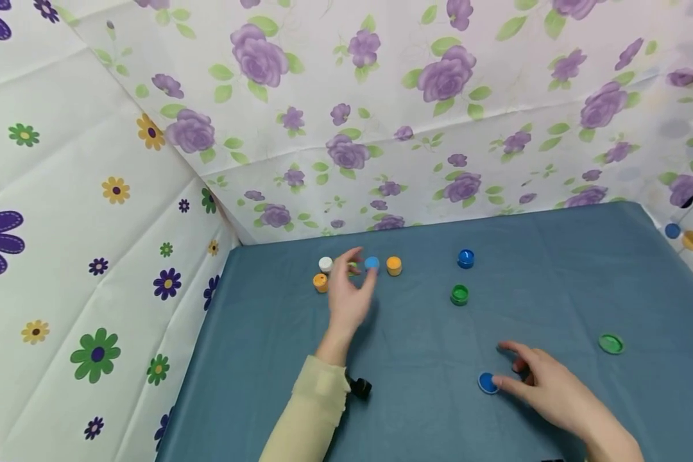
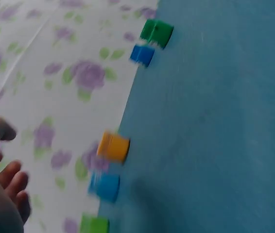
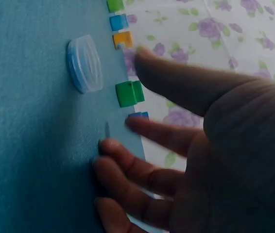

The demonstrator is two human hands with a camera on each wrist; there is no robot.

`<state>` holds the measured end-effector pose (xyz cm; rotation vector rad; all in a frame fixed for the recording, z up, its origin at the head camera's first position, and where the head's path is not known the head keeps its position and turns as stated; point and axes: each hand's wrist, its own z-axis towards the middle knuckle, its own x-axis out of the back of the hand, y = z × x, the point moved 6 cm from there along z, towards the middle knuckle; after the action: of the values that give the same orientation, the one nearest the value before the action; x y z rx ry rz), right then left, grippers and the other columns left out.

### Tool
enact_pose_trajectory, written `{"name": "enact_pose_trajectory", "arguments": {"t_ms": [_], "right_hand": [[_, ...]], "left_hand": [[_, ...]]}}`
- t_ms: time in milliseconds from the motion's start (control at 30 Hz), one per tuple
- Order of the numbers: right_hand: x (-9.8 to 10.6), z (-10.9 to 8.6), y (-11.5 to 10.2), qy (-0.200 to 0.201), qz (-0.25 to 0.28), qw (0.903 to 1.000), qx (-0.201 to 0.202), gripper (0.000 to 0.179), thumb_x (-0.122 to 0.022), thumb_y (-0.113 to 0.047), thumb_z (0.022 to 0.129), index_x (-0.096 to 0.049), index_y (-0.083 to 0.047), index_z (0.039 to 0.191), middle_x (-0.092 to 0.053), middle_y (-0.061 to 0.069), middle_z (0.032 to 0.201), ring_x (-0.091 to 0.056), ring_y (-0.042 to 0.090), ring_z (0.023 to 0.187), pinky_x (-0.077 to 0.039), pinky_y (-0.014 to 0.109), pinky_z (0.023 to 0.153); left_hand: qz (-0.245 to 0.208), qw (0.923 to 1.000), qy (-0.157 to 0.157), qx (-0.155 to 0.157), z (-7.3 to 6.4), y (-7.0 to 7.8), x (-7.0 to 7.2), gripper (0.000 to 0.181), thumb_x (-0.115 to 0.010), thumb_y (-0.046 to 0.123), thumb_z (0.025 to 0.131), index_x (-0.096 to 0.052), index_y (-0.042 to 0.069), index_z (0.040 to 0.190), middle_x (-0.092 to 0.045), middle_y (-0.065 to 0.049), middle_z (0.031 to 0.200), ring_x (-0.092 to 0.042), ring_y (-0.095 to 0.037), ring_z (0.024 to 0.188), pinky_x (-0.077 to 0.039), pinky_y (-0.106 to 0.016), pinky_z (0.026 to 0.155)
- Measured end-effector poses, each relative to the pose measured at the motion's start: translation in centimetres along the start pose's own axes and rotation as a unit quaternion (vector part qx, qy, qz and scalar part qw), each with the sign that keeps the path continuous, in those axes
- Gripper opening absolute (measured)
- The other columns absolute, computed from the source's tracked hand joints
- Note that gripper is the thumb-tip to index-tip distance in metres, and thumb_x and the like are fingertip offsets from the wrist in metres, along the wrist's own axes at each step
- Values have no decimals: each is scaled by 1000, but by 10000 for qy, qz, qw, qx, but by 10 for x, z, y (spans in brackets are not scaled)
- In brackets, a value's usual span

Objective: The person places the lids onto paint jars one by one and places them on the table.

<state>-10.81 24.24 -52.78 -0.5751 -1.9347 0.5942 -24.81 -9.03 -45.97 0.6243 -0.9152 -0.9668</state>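
My left hand (image 1: 349, 300) hovers over the far part of the table with thumb and fingers spread, holding nothing. Around it stand small paint jars: a white one (image 1: 325, 264), an orange one (image 1: 320, 283), a light blue one (image 1: 372, 264) and another orange one (image 1: 394, 265). A light green jar (image 2: 94, 224) is partly hidden behind its fingers in the head view. At the front right, my right hand (image 1: 554, 390) is spread, with nothing in its grasp. A blue lid (image 3: 85, 64) lies on the table near its thumb, and the right wrist view shows them apart.
Farther back stand a dark blue jar (image 1: 466, 258) and a green jar (image 1: 459, 295), both without lids. A green lid (image 1: 612, 344) lies to the right. Flowered sheets (image 1: 346, 109) rise behind and left of the blue-grey tablecloth (image 1: 416, 333).
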Motion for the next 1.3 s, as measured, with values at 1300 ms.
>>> {"name": "enact_pose_trajectory", "arguments": {"t_ms": [1300], "right_hand": [[-15,1,-9,138,213,9996,77,59,-99,-29,76,-72,-31,128,-51,4,104,-44,23,82,-37,41,67]], "left_hand": [[2128,8998,-3645,1102,40,1,-206,41,-81,42,98,-72,29,136,-60,2,124,-58,-15,112,-46,-43,103]]}}
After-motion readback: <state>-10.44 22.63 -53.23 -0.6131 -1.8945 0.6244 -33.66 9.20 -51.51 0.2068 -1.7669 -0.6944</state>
